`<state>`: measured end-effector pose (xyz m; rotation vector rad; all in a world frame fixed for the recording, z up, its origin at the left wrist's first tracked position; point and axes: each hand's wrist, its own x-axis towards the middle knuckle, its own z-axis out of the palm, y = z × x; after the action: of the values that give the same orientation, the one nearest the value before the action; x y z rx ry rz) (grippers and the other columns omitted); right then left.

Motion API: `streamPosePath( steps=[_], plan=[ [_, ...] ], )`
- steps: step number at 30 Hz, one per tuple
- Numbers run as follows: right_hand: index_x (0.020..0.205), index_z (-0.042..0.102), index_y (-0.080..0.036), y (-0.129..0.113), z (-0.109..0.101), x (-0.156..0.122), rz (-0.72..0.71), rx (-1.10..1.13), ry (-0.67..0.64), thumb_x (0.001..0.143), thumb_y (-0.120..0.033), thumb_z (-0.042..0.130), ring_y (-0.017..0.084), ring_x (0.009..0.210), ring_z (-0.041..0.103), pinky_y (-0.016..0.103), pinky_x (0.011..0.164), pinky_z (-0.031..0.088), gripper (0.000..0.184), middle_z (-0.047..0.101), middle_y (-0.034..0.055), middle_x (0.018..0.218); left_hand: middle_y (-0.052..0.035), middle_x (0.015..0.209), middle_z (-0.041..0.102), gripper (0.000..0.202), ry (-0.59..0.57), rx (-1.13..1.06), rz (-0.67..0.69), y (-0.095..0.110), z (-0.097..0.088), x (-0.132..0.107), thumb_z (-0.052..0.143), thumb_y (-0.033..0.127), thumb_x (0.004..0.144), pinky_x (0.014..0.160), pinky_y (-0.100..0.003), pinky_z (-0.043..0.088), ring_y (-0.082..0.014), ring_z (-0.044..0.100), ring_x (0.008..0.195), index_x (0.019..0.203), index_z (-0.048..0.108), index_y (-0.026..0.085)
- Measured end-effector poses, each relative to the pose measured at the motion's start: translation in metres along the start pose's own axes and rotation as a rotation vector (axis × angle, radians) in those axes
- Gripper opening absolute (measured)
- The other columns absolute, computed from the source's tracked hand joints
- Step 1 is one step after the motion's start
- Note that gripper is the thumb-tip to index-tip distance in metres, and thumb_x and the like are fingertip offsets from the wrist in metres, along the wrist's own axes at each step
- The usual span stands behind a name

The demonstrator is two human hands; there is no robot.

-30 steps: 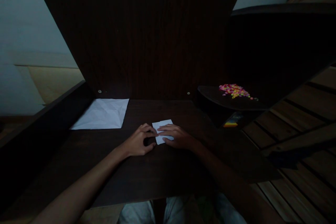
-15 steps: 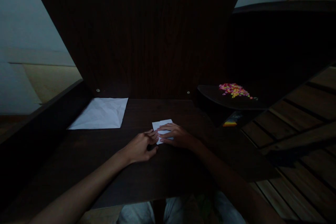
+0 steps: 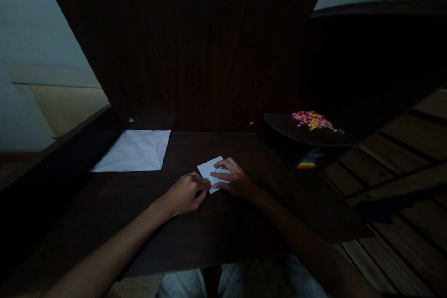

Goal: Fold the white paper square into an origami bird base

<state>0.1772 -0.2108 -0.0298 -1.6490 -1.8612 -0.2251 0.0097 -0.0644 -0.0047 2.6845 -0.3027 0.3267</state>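
A small folded piece of white paper lies turned at an angle on the dark wooden desk. My left hand rests at its lower left edge, fingers curled together and thumb close below, the fingertips closed on the paper's edge. From the right, my right hand reaches over the same paper. Its fingers are spread and slightly bent, with the tips on the paper, and they cover much of its right side.
A larger creased white sheet lies at the desk's back left, beside the low side panel. On a small raised shelf at right is a pile of small colourful pieces. The upright back panel bounds the desk.
The small paper has turned anticlockwise, its top left corner shifting left and down. My right fingers have spread and bent more; my left fingers have curled in at the edge.
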Motion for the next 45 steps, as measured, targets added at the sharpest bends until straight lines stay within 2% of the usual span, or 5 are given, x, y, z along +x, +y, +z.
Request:
streamPosePath(
  steps=[6,10,16,23,45],
  plan=[
    [0.082,0.068,-0.018,0.002,0.005,-0.001,0.019,0.145,-0.012,0.082,-0.036,0.066,0.018,0.083,0.059,0.032,0.075,0.050,0.018,0.063,0.0076,0.089,-0.0057,0.093,0.069,0.022,0.034,-0.105,0.032,-0.007,0.001,0.000,0.050,0.020,0.091,0.087,-0.031,0.046,-0.0187,0.062,0.091,0.100,0.070,0.020],
    [0.085,0.071,-0.019,0.004,0.006,-0.001,0.009,0.208,-0.038,0.084,-0.031,0.065,0.019,0.091,0.061,0.033,0.079,0.052,0.013,0.067,0.0087,0.098,-0.0059,0.092,0.064,0.019,0.076,-0.160,0.000,-0.011,0.005,0.000,0.054,0.023,0.090,0.085,-0.031,0.047,-0.0183,0.058,0.093,0.096,0.072,0.021],
    [0.088,0.073,-0.021,0.001,0.000,0.001,0.035,0.269,-0.101,0.079,-0.030,0.070,0.020,0.096,0.062,0.037,0.083,0.053,0.013,0.067,0.0084,0.105,-0.0058,0.111,0.065,0.016,0.123,-0.155,-0.018,-0.017,0.009,0.000,0.063,0.024,0.085,0.095,-0.035,0.045,-0.0205,0.057,0.108,0.098,0.073,0.023],
    [0.084,0.073,-0.021,-0.003,-0.003,0.003,0.059,0.288,-0.129,0.075,-0.024,0.073,0.021,0.098,0.061,0.037,0.082,0.054,0.010,0.067,0.0092,0.106,-0.0092,0.114,0.068,0.031,0.073,-0.089,-0.039,-0.024,0.010,-0.001,0.066,0.035,0.082,0.102,-0.040,0.044,-0.0237,0.060,0.113,0.108,0.070,0.018],
    [0.079,0.075,-0.021,0.002,0.001,0.004,0.089,0.257,-0.148,0.075,-0.031,0.074,0.020,0.097,0.058,0.037,0.083,0.053,0.010,0.066,0.0076,0.107,-0.0073,0.116,0.067,0.028,0.057,-0.073,-0.009,-0.024,0.008,-0.002,0.059,0.038,0.087,0.101,-0.041,0.045,-0.0249,0.049,0.124,0.105,0.072,0.022]
  ],
)
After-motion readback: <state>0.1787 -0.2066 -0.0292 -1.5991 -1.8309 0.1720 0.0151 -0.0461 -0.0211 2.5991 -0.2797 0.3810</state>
